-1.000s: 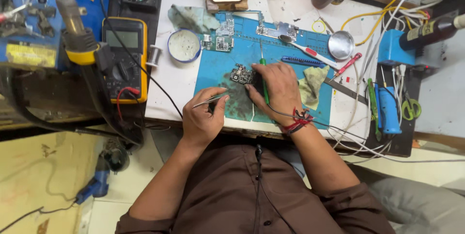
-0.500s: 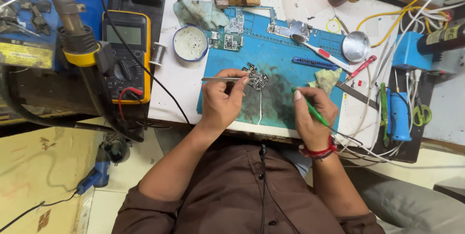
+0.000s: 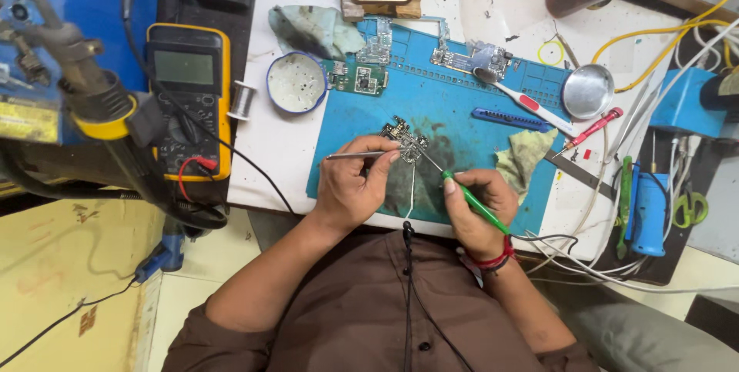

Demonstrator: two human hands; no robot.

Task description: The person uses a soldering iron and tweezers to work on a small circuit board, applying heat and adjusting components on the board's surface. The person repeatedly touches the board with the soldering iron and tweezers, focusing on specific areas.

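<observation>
My left hand (image 3: 350, 187) pinches steel tweezers (image 3: 356, 155), my right hand (image 3: 473, 206) grips the green soldering iron (image 3: 469, 201); both meet at the small circuit board (image 3: 406, 141) mid-mat, bare blue mat (image 3: 462, 98) beyond it.

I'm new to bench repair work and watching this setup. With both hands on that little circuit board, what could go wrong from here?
The small circuit board lies loose on the blue mat, steadied only by the tweezers in the left hand, so it may skid. The thin tip of the green tool in the right hand could slip across tiny parts. Cables trail near the right wrist and might snag.
</observation>
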